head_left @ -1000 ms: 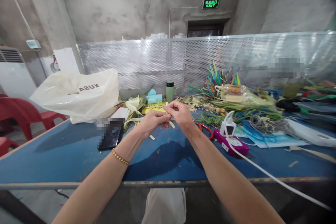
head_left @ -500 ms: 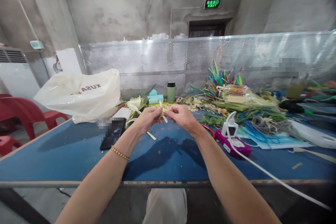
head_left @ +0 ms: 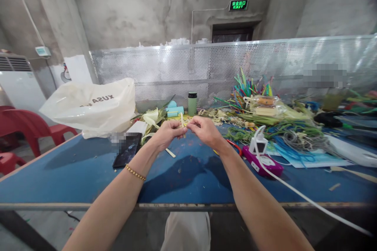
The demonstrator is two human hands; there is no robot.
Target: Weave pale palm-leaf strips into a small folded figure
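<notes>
Above the middle of the blue table (head_left: pixel 182 184), a small pale plant-fibre strip (head_left: pixel 182 118) stands up from the fingertips of my left hand (head_left: pixel 170 133), which is closed on it. My right hand (head_left: pixel 203 128) is closed in a pinch close beside the left fingertips. What lies between its thumb and finger is too small to make out for sure; it may be the strip's other part. A loose pale strip (head_left: pixel 170 153) lies on the table under my left hand. Pale husk leaves (head_left: pixel 151 117) lie just beyond that hand.
A white plastic bag (head_left: pixel 91 106) and a dark tablet (head_left: pixel 127 150) are on the left. Behind my hands stands a green bottle (head_left: pixel 192 104). To the right are a purple power strip (head_left: pixel 262 162) with a white cable, bundled cords (head_left: pixel 300 141) and colourful stems (head_left: pixel 250 88).
The strip's lower end, which stuck out below my fingers, no longer shows there. My fingertips have shifted slightly around the strip, and the hands stay close together.
</notes>
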